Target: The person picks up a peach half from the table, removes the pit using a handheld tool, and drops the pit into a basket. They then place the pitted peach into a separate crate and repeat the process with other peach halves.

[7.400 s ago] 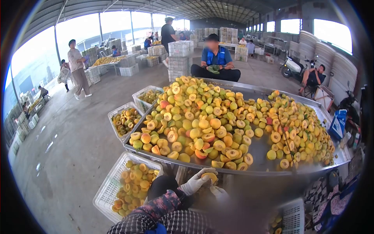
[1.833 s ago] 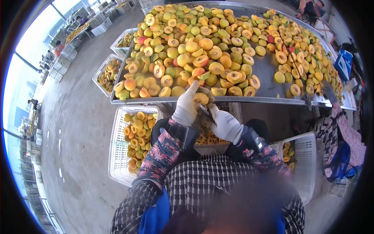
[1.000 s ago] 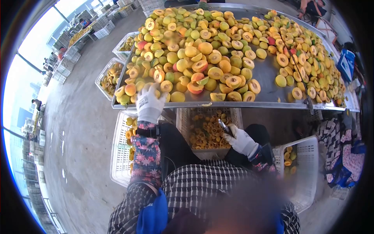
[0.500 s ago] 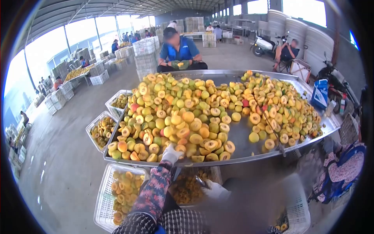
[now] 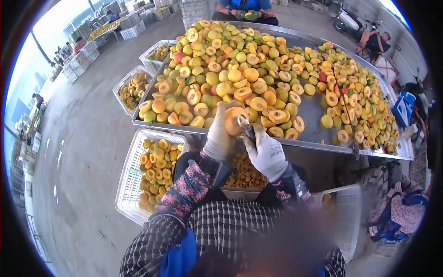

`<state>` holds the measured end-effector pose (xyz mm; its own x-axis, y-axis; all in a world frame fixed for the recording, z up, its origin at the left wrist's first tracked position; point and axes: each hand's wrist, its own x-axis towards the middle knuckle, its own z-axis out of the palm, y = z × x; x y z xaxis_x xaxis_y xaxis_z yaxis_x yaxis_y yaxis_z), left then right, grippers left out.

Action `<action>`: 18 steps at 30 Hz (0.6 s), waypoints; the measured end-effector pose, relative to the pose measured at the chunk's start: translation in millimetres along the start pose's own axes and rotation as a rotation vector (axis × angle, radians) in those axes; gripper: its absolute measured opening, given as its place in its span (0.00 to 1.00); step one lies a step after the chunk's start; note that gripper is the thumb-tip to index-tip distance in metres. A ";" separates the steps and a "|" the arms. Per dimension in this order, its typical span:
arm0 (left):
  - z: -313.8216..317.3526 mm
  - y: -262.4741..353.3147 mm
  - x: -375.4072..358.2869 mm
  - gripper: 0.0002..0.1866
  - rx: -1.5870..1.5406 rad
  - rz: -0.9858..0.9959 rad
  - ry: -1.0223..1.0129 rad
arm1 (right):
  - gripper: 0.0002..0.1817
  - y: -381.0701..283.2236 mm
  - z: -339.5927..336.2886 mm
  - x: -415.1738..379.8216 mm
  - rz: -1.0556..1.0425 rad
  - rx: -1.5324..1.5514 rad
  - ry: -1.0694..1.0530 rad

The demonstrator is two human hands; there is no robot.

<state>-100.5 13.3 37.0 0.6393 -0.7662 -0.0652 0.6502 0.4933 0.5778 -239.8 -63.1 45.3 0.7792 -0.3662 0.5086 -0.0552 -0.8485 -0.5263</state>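
In my gloved left hand (image 5: 218,135) is a peach half (image 5: 233,121), raised just above the near edge of the metal table (image 5: 310,115). My gloved right hand (image 5: 269,156) grips a pitting tool (image 5: 247,127), and the tool's metal loop lies against the cut side of the peach half. Halved yellow peaches (image 5: 258,87) are heaped on the table right behind both hands. Below them, partly covered by my arms, a container holds small brown pits and scraps (image 5: 248,171).
A white crate (image 5: 125,187) of peach halves stands by my left knee. Two more crates (image 5: 121,87) sit along the table's left side. Across the table is a person in blue (image 5: 244,7). At right are a blue bag (image 5: 404,107) and another person's patterned sleeve (image 5: 406,205).
My left hand has gone from the heap to in front of me with a peach half. My right hand has risen, bringing the tool to it. The view has tilted down.
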 end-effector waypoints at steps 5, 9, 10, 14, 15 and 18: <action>-9.5 -7.3 -4.5 0.27 0.188 0.103 -0.041 | 0.14 -4.2 8.7 -3.1 0.037 -0.218 -0.113; -8.3 -8.7 -8.4 0.25 0.344 0.150 0.062 | 0.17 7.8 21.1 -15.2 0.026 -0.268 -0.177; -9.3 -12.4 -7.5 0.24 0.354 0.190 0.073 | 0.16 7.8 21.8 -14.3 0.050 -0.174 -0.195; -7.0 -14.2 -7.2 0.21 0.310 0.251 0.045 | 0.17 5.1 14.4 -8.1 0.113 -0.053 -0.282; -13.4 -14.3 -2.6 0.22 0.394 0.193 0.046 | 0.17 5.4 12.4 -8.5 0.117 -0.085 -0.310; -33.7 -13.1 7.0 0.24 0.573 -0.002 0.057 | 0.18 20.1 15.0 -17.1 0.087 -0.148 -0.376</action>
<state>-90.7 15.4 1.5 0.6698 -0.7356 -0.1014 0.3353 0.1778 0.9252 -244.9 -68.1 15.8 0.9398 -0.2975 0.1680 -0.1990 -0.8763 -0.4388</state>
